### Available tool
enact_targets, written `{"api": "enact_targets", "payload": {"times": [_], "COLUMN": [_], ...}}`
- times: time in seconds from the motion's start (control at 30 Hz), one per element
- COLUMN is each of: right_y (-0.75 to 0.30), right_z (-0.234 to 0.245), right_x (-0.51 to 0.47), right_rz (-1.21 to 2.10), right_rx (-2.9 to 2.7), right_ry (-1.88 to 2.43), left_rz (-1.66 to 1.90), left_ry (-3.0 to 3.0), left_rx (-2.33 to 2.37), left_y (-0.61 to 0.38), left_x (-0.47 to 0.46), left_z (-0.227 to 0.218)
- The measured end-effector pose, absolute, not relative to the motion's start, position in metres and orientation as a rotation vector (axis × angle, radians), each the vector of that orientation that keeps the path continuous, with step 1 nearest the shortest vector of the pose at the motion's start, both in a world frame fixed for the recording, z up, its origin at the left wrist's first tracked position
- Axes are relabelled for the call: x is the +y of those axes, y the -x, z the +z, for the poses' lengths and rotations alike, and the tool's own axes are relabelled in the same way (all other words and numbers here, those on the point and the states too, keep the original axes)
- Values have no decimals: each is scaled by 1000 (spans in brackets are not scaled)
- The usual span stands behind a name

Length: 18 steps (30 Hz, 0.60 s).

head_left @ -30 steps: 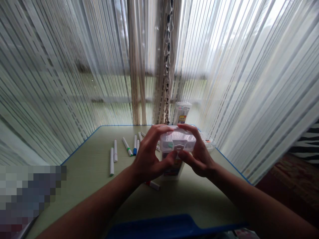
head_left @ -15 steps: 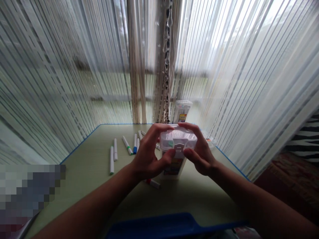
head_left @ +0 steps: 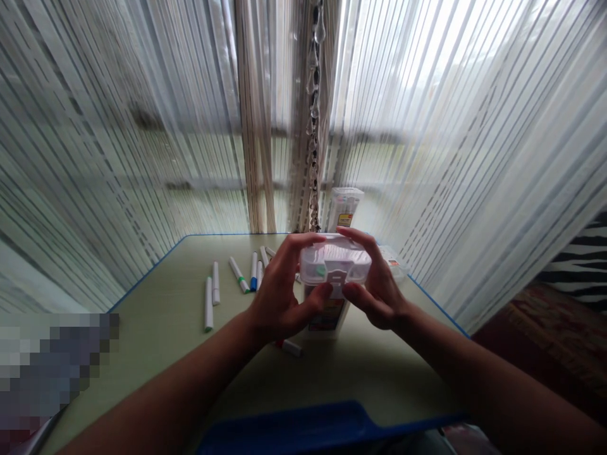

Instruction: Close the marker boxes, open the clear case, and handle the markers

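A clear plastic marker case point(head_left: 327, 319) with a printed label stands upright on the table, its translucent lid point(head_left: 315, 265) on top and a latch at the front. My left hand point(head_left: 287, 287) grips the left side of the lid, thumb at the latch and fingers over the back edge. On the right side my right hand point(head_left: 377, 287) holds it the same way, thumb beside the latch. Both hands are closed around the lid. Close to my left forearm lies a white marker with a red band point(head_left: 290, 347).
Several white markers point(head_left: 209, 303) lie on the pale green table point(head_left: 156, 341) to the left. Behind the case stand another upright marker case point(head_left: 345, 205) and a clear plastic container point(head_left: 396, 262). A blue tray point(head_left: 294, 426) sits at the near edge. String curtains point(head_left: 199, 95) hang beyond the table.
The whole view has shifted slightly, so everything appears a little further left. Both hands keep the same hold on the lid.
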State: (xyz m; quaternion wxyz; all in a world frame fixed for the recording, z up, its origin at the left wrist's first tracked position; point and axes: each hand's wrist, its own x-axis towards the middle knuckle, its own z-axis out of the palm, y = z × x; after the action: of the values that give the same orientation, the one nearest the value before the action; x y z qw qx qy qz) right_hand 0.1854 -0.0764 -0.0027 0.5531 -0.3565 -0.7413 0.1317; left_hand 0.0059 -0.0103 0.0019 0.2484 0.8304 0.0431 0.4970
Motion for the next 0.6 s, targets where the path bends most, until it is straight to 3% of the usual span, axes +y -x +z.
{"api": "enact_targets", "payload": {"times": [0.6], "right_y": [-177], "right_z": [6], "right_x": [-87], "right_rz": [100], "right_rx": [-1667], "right_ry": [923], "left_rz": [1350], "left_ry": [-2117], "left_rx": [378], "left_y": [-8], "left_x": [-28], "left_z": [11]}}
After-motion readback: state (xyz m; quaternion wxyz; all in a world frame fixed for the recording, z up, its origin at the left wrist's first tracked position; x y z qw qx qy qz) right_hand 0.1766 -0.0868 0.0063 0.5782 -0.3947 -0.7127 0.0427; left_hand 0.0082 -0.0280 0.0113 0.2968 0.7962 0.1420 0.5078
